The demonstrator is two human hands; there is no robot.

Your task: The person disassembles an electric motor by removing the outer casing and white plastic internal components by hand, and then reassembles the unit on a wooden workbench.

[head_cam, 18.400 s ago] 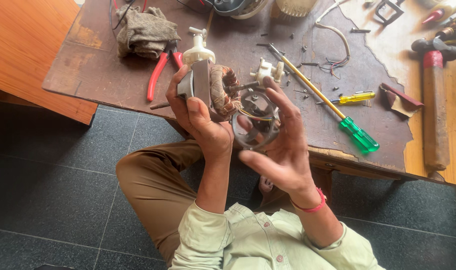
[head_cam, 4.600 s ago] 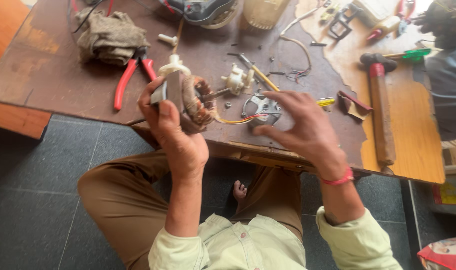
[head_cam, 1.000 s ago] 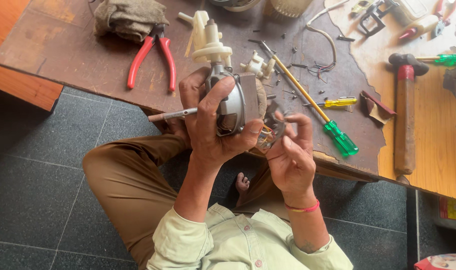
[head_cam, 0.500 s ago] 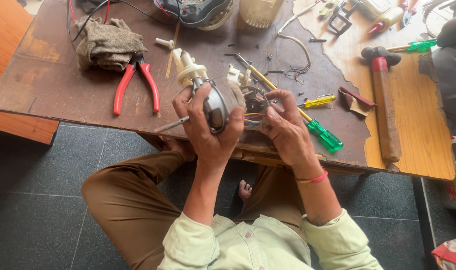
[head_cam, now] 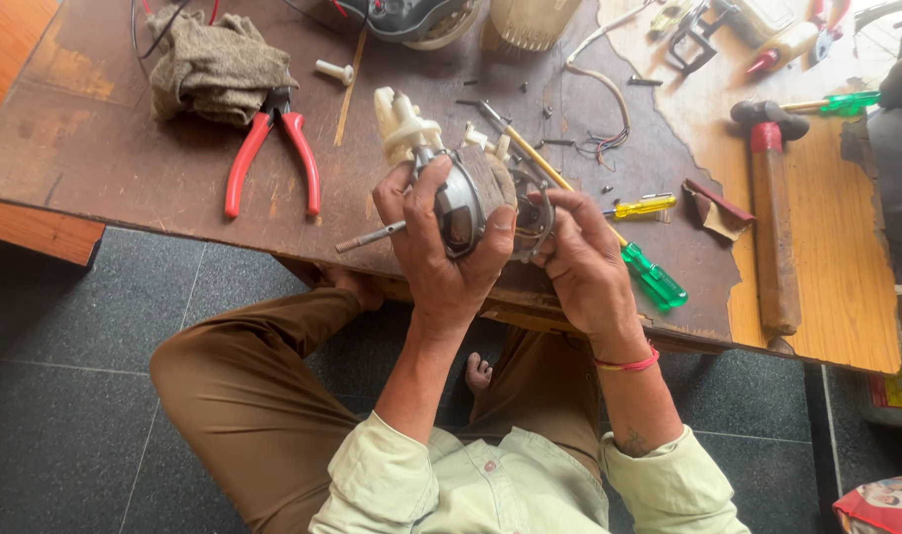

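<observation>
Gripping a small motor assembly above the near table edge, left hand is wrapped around its housing; right hand is seen pinching the rear end plate. Risk: plate w/ windings could be dropped or wires snagged if grip slips.

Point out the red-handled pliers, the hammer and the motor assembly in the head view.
red-handled pliers [head_cam: 271, 158]: head view, on the handles just below the pivot.
hammer [head_cam: 773, 237]: head view, middle of the wooden handle.
motor assembly [head_cam: 461, 203]: head view, grey metal housing between the left hand's [head_cam: 441, 247] fingers.
</observation>
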